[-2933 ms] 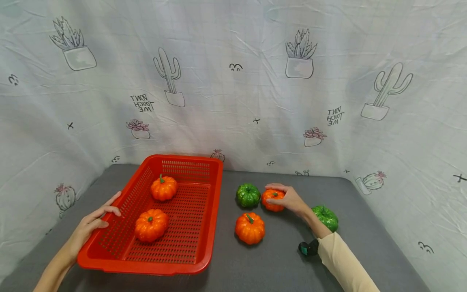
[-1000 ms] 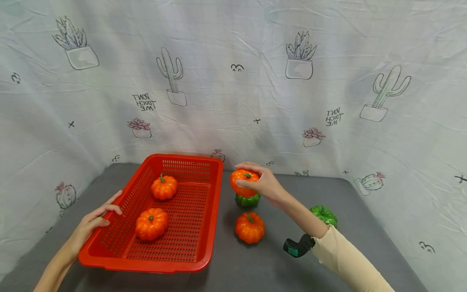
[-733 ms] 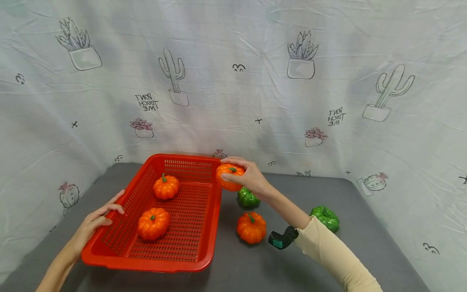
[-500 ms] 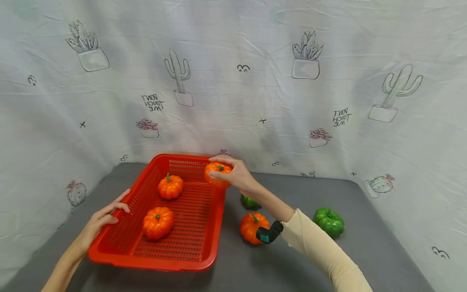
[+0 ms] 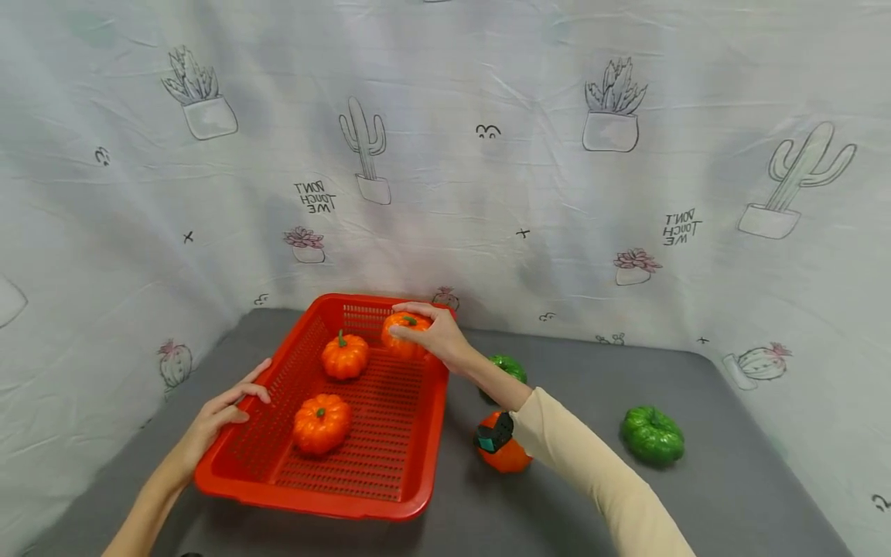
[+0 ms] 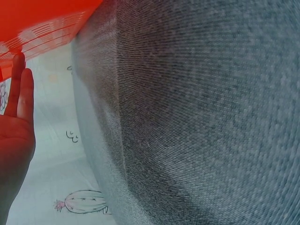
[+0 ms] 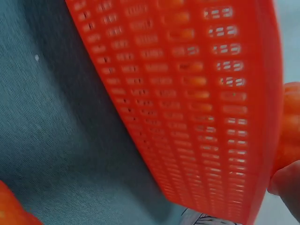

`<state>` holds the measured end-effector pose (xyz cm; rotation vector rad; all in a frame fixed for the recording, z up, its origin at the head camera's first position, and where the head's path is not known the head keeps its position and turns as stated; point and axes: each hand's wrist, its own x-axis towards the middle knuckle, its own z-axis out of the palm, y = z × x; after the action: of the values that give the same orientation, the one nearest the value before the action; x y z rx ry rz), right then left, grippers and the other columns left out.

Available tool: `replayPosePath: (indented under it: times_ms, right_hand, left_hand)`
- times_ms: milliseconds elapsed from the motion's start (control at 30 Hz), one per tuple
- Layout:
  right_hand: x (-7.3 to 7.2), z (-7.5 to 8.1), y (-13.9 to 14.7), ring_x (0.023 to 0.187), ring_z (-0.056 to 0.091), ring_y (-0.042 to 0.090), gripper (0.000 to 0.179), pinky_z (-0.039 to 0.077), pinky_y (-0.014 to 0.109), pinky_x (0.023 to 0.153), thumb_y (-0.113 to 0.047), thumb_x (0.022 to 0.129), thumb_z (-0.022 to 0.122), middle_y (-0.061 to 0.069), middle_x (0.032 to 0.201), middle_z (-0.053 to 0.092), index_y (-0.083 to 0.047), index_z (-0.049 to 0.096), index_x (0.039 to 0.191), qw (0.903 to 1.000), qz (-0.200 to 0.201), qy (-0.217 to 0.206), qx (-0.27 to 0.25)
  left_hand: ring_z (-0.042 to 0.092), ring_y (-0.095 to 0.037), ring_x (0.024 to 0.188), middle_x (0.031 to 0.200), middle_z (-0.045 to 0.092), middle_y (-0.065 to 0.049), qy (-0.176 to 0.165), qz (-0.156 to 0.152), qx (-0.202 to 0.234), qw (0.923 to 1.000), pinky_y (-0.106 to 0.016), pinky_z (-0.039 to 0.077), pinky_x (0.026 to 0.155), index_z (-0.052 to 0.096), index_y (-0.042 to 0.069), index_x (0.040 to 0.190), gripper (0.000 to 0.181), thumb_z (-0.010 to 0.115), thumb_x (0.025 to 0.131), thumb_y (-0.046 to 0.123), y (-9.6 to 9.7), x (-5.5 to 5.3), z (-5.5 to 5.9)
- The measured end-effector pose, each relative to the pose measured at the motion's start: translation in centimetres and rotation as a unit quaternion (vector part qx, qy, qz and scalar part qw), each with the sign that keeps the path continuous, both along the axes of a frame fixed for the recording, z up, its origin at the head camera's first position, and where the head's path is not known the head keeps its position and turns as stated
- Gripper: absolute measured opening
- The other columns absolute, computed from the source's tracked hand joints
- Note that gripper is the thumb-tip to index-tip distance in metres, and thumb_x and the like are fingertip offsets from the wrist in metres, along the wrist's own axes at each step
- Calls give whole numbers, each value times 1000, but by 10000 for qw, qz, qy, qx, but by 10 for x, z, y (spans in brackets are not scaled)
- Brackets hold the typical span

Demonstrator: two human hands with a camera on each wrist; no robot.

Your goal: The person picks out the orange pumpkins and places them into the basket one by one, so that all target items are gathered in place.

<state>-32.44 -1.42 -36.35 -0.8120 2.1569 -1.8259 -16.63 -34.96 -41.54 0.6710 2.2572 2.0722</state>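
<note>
My left hand [image 5: 216, 422] holds the left rim of a red perforated plastic basket [image 5: 435, 433]. Thumb and a finger lie over the rim, while two fingers [image 6: 24, 89] extend along the outer wall in the left wrist view. Over the basket's far right part, my right hand [image 5: 442, 336] grips an orange toy pumpkin [image 5: 406, 340] with a green stem. Whether that pumpkin touches the basket floor, I cannot tell. Two more orange pumpkins, one farther back [image 5: 346, 357] and one nearer [image 5: 322, 425], sit inside the basket.
Right of the basket, a green pumpkin [image 5: 508, 367] and an orange pumpkin [image 5: 506, 456] are partly hidden by my right arm and its black wrist device [image 5: 496, 433]. Another green pumpkin [image 5: 652, 435] lies farther right on the grey table [image 5: 724, 464]. A patterned curtain [image 5: 445, 193] stands behind.
My right hand has lifted the orange pumpkin from beside the green one and carried it left over the basket. My left hand stays on the rim. The view has shifted slightly left.
</note>
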Motion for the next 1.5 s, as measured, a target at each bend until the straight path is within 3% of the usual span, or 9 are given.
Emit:
replayPosePath:
  times_ms: [33, 200, 367, 467, 567, 800, 933, 1100, 1500]
  right_hand:
    - [-3, -1, 0, 128, 41, 17, 48, 42, 36, 92, -21, 85, 73, 2, 140, 50, -10, 60, 130, 10000, 12, 26, 42]
    - [-6, 3, 0, 131, 39, 24, 47, 41, 40, 96, -18, 86, 72, 7, 139, 51, -6, 59, 130, 9999, 9, 97, 106]
    - [-12, -3, -7, 115, 53, 18, 47, 47, 35, 88, -23, 85, 73, 2, 132, 55, -8, 62, 127, 9997, 44, 242, 95]
    - [-6, 8, -9, 103, 57, 20, 47, 50, 32, 79, -21, 85, 73, 8, 132, 55, -4, 60, 128, 9987, 222, 400, 235]
    - [-1, 15, -12, 107, 55, 22, 47, 49, 32, 82, -17, 86, 72, 11, 133, 54, -2, 60, 128, 9972, 294, 568, 386]
    - [-19, -4, -25, 98, 58, 17, 47, 49, 30, 80, -20, 84, 73, 3, 128, 56, -9, 60, 129, 9960, 269, 712, 475]
    - [-23, -5, -27, 93, 59, 17, 52, 50, 30, 80, -18, 83, 74, 2, 127, 54, -9, 57, 132, 9948, 649, 560, 554]
    - [-31, -4, -22, 110, 54, 11, 53, 46, 29, 90, -13, 84, 73, 3, 135, 54, -9, 56, 134, 9870, 1350, 454, 748]
    - [-58, 5, -12, 124, 47, 12, 60, 39, 31, 99, -8, 86, 69, 11, 146, 44, -6, 46, 142, 9527, 2772, 326, 1200]
  left_hand:
    - [29, -1, 130, 158, 17, 3, -18, 53, -47, 10000, -21, 42, 89, 47, -12, 110, 25, 30, 94, -7, 1, -1, 1]
    - [28, 0, 131, 159, 14, -1, 0, 170, -214, 9996, -21, 42, 89, 46, -13, 111, 24, 30, 94, -5, 4, -2, 3]
    - [31, -2, 129, 159, 15, 4, -91, 99, -52, 9999, -23, 44, 87, 47, -10, 113, 25, 30, 95, -6, 1, -1, 4]
    - [31, -2, 128, 159, 15, 6, -125, 88, 1, 9999, -24, 45, 87, 48, -10, 113, 26, 30, 95, -6, 0, 0, 4]
    - [31, -2, 129, 158, 15, 6, -124, 88, 20, 9999, -24, 45, 87, 48, -10, 113, 26, 29, 95, -6, -2, 1, 5]
    - [31, -1, 130, 158, 16, 6, -29, 53, 57, 10000, -23, 44, 88, 49, -9, 112, 27, 29, 95, -7, -7, 4, 5]
    - [30, 0, 130, 158, 17, 6, 11, 26, 102, 9999, -22, 44, 88, 49, -9, 112, 27, 29, 94, -8, -9, 5, 5]
    - [29, 1, 130, 158, 17, 7, -57, 109, 40, 9999, -22, 44, 88, 49, -10, 112, 26, 30, 94, -8, -8, 4, 4]
    - [32, -3, 130, 159, 14, 0, -116, 120, 32, 9999, -26, 46, 87, 48, -11, 110, 25, 31, 93, -7, -1, 0, 1]
